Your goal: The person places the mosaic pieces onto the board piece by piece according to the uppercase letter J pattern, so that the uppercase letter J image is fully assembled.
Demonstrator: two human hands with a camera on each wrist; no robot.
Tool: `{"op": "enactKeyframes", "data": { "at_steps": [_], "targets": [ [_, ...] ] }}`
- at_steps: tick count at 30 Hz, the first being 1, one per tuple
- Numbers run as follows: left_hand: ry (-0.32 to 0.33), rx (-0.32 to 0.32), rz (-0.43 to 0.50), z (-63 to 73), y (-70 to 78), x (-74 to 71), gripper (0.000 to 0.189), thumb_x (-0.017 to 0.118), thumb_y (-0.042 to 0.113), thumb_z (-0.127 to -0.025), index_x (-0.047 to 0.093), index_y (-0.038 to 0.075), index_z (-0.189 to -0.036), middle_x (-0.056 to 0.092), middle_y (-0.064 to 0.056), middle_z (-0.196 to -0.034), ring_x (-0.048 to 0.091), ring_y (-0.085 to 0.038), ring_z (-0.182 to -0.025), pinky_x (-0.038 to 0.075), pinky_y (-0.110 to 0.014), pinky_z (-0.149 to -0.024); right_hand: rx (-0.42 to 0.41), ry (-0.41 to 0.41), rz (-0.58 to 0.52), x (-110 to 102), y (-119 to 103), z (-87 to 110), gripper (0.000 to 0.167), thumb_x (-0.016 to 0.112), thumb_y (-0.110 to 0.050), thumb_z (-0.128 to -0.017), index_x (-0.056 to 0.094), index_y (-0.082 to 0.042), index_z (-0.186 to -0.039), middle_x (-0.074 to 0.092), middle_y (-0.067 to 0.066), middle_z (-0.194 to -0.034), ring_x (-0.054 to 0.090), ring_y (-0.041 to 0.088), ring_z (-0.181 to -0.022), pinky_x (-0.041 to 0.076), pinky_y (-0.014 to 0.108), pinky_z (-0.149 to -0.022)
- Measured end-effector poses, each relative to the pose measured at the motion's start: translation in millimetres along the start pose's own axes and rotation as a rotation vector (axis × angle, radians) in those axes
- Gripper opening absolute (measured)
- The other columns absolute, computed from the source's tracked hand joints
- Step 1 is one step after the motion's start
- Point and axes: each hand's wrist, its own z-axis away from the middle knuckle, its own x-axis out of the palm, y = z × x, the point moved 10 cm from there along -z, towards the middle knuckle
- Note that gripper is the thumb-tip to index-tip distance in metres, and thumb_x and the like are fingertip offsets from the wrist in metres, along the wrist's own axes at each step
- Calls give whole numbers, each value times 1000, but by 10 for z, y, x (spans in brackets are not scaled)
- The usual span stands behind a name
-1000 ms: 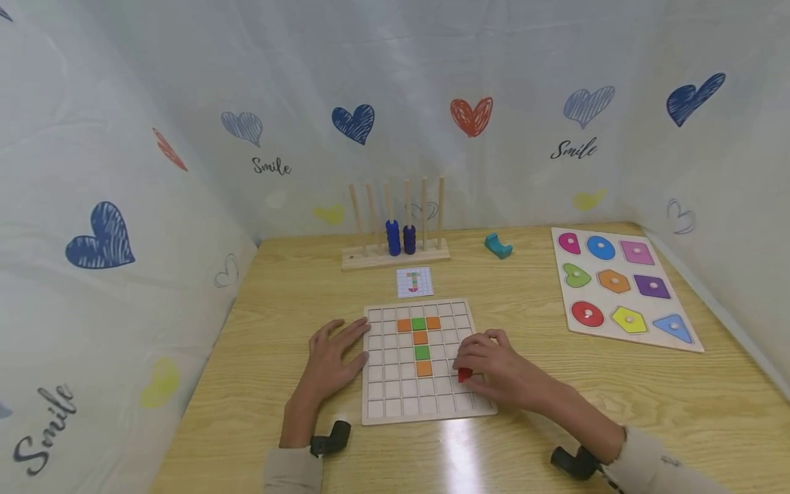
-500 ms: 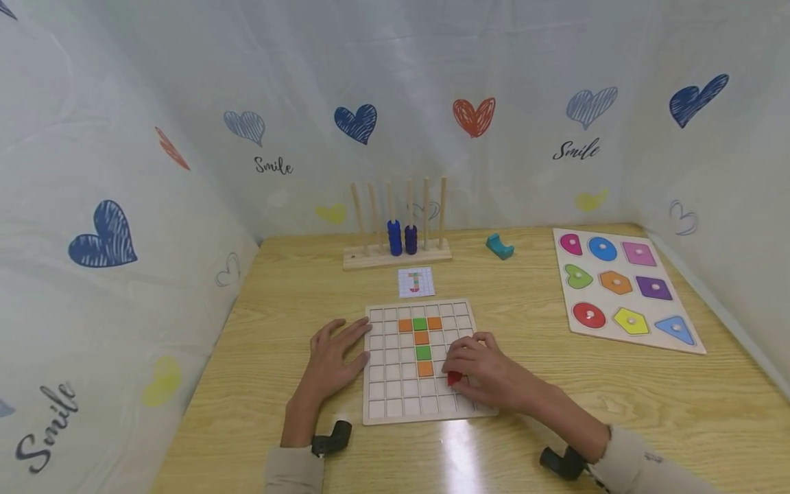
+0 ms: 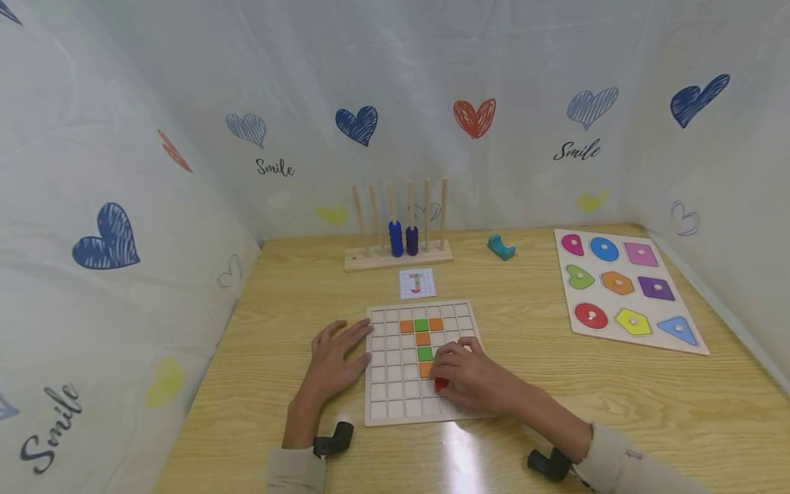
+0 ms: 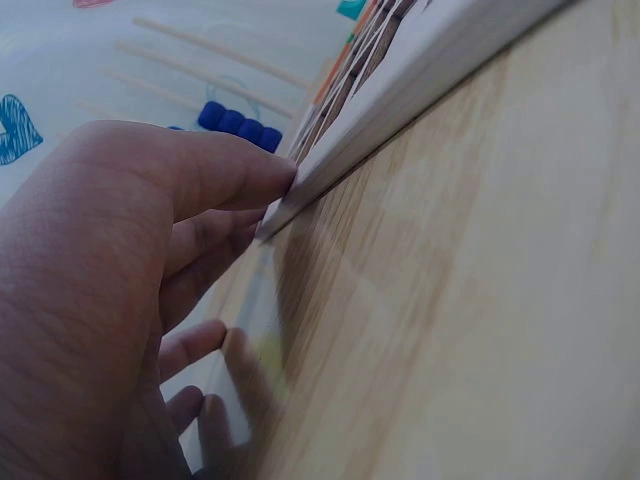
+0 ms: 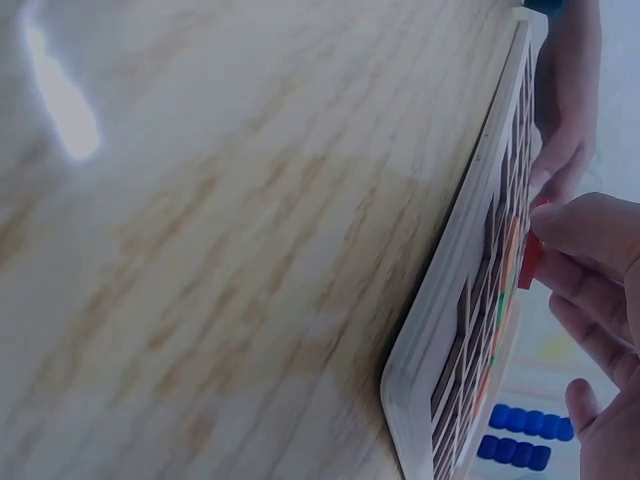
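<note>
My right hand (image 3: 478, 379) pinches a small red tile (image 3: 441, 385) over the lower right part of a wooden grid board (image 3: 395, 391). In the right wrist view, thumb and fingers hold the red tile (image 5: 528, 262) close over the grid. Orange and green tiles lie in the board's squares as a short top row and a column below it; the lowest orange tile (image 3: 425, 370) is partly hidden by my fingers. My left hand (image 3: 333, 363) rests at the board's left edge, thumb and fingertips against it. The left wrist view shows the thumb touching the wooden rim (image 4: 345, 150).
Behind the board lies a card (image 3: 417, 283) with a coloured J pattern. Further back stands a peg rack (image 3: 398, 259) with blue and purple beads. A teal curved block (image 3: 501, 248) sits to its right. A shape puzzle board (image 3: 617, 309) lies at the right.
My right hand has moved left across the board with the red tile, close to the lowest orange tile. The left hand stays at the board's edge.
</note>
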Motion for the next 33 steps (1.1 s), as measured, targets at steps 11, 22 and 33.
{"op": "enactKeyframes", "data": {
  "at_steps": [11,22,33],
  "targets": [
    [-2,-4,5,5,-12,8,52,64,28,-93,57,20,-144,49,6,-151,32,-35,-141,15,-62,-109,-41,-10,8,94,-77,-82,18,80,-17,-82,74,-17,-99,70,-13,-98,56,14,-108,38,44,-92],
    [-5,11,-7,-16,5,13,51,63,30,-94,57,20,-144,48,7,-152,32,-35,-141,15,-62,-109,-37,-29,50,146,-96,-128,17,81,-22,-83,74,-20,-99,69,-13,-100,55,14,-109,38,47,-93],
    [9,16,-20,-8,26,-11,52,64,28,-93,58,18,-143,50,5,-150,34,-38,-139,18,-63,-107,-43,9,37,120,-92,-98,13,81,-17,-82,73,-20,-93,69,-14,-95,56,13,-106,39,47,-91]
  ]
}}
